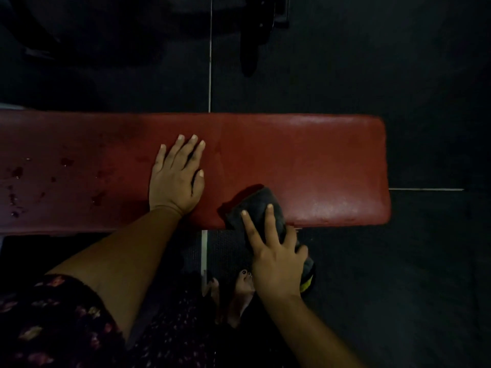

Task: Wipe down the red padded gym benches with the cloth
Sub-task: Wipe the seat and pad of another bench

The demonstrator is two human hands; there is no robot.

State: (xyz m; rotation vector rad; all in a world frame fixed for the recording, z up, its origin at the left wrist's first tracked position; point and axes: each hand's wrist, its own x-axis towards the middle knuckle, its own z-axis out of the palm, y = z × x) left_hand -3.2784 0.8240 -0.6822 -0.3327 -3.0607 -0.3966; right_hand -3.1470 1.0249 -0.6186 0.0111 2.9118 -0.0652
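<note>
Dark floral sleeve [53,314] covers the upper left arm, closest of all. The right hand [276,251] grasps the cloth [255,205]: two fingers lie straight along its top, while the others curl round its side where it folds over the bench's near edge. The cloth is a thick, dark, napped wad. Its upper part is pressed on the red bench [318,160], and its lower end hangs below the near edge with a yellow-green patch showing.

On the bench, just left of the cloth, the left hand [176,176] rests flat with its fingers straight and together, gripping nothing; it seems to be bracing.

The pad is a long rectangle with rounded corners, in grained, leather-like red vinyl. Its right end carries a pale, even sheen, so I judge that stretch already wiped. Toward the bench's left end, dark spots [16,172] and blotches are scattered, and that part looks still to be done. I would put the job near half done on this bench; no other bench is in view.

Bare toes [244,288] stand below the bench's near edge on dark matte flooring [398,62] crossed by thin pale seams.
</note>
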